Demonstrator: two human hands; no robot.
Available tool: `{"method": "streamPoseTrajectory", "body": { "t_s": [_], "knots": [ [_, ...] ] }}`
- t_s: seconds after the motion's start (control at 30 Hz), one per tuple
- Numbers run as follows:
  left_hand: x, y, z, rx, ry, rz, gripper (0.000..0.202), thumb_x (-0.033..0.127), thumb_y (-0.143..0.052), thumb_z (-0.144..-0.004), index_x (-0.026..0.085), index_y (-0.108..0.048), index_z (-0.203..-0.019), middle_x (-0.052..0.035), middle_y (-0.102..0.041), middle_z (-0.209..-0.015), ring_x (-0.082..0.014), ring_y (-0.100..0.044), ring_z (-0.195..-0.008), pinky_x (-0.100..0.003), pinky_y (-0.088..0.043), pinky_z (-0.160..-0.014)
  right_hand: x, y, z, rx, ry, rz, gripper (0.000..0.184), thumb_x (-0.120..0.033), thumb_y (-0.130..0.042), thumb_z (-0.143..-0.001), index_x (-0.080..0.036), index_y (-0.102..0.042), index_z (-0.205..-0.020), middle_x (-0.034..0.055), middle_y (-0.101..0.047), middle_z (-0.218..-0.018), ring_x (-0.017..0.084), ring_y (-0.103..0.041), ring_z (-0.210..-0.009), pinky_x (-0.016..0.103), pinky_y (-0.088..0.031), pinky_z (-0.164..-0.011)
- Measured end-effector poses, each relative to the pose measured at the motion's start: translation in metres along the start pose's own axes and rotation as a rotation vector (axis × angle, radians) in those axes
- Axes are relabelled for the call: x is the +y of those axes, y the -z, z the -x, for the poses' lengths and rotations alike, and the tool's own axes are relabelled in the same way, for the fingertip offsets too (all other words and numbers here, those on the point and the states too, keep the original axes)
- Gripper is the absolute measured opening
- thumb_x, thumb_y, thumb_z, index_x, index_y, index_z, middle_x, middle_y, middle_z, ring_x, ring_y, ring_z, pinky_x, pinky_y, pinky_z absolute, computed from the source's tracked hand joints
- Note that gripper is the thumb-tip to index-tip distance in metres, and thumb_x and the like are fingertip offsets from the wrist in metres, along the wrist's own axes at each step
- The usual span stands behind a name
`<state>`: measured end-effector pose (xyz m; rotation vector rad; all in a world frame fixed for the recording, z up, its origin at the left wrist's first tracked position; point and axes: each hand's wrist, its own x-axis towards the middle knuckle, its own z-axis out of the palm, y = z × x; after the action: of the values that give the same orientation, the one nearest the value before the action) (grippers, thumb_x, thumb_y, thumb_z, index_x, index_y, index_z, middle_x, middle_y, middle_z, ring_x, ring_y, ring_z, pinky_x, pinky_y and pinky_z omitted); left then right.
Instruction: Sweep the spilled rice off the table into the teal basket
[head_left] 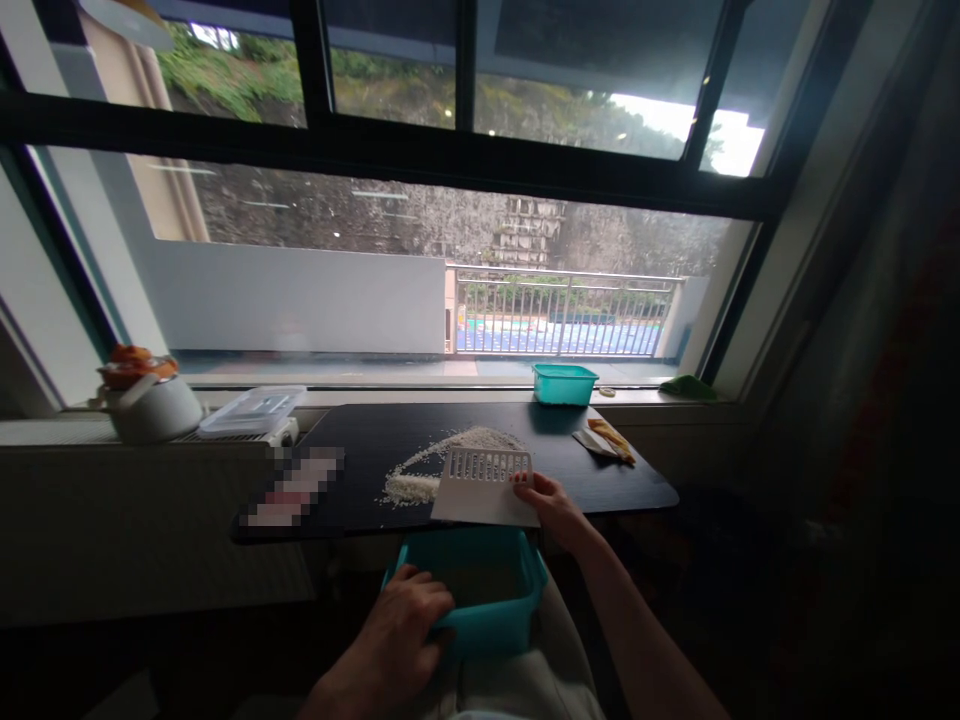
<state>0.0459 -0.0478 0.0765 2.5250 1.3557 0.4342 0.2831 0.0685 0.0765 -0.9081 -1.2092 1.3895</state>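
My right hand [551, 505] grips the right side of a flat white slotted board [484, 500], its row of slots facing the window. The board lies over the near part of the black table [352, 440]. Spread around its far and left sides are white rice-like grains [416, 487], with a denser heap at its left edge. Below the table's front edge, a teal plastic bin [491, 625] rests on my lap. My left hand [412, 610] is closed over the bin's left rim, its thumb hidden in part. What lies in the bin is too dark to make out.
Another teal bin [564, 385] stands at the table's far right, near a yellow and white packet [611, 440]. A blurred-out flat item [296, 487] lies at the left. A pot-like white container [154, 408] and a clear plastic lid [255, 410] sit left, by the window.
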Motion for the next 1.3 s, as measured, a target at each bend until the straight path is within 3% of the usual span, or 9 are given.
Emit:
{"method": "streamPoseTrajectory", "body": {
  "t_s": [0.23,0.63,0.87,1.3],
  "knots": [
    [-0.003,-0.004,0.000,0.019,-0.011,-0.003,0.008,0.015,-0.054,-0.072,0.020,-0.054,-0.066,0.0016,-0.063,-0.074,-0.0172,-0.057,-0.079,-0.033,-0.030,-0.084,0.001,0.005,0.009,-0.024,-0.020,0.005,0.034,-0.040,-0.078,-0.059,-0.018,-0.070,-0.084,0.0028,-0.070,-0.081,0.018,-0.061,-0.071,0.029,-0.045,-0.067],
    [-0.004,-0.005,-0.001,0.007,-0.003,-0.008,0.008,0.014,-0.054,-0.072,0.020,-0.054,-0.066,0.0017,-0.062,-0.074,-0.0171,-0.056,-0.079,-0.032,-0.030,-0.083,0.006,0.002,-0.001,-0.046,0.011,0.032,0.033,-0.041,-0.078,-0.059,-0.019,-0.071,-0.083,0.0019,-0.071,-0.081,0.019,-0.061,-0.075,0.029,-0.046,-0.072],
    [-0.001,-0.002,0.000,-0.009,0.003,-0.001,0.009,0.018,-0.054,-0.076,0.020,-0.056,-0.068,0.0000,-0.063,-0.076,-0.0180,-0.057,-0.081,-0.033,-0.032,-0.083,-0.003,-0.002,-0.008,-0.054,0.069,0.042,0.038,-0.045,-0.077,-0.060,-0.019,-0.070,-0.087,0.0024,-0.071,-0.084,0.021,-0.063,-0.078,0.031,-0.047,-0.073],
    [-0.002,-0.003,0.000,-0.016,0.029,0.016,0.009,0.016,-0.053,-0.074,0.021,-0.057,-0.068,0.0001,-0.064,-0.077,-0.0188,-0.057,-0.082,-0.034,-0.031,-0.085,0.001,0.000,-0.021,-0.113,0.049,0.162,0.035,-0.041,-0.081,-0.054,-0.018,-0.071,-0.079,0.0001,-0.069,-0.070,0.017,-0.061,-0.065,0.031,-0.049,-0.067]
  ]
}}
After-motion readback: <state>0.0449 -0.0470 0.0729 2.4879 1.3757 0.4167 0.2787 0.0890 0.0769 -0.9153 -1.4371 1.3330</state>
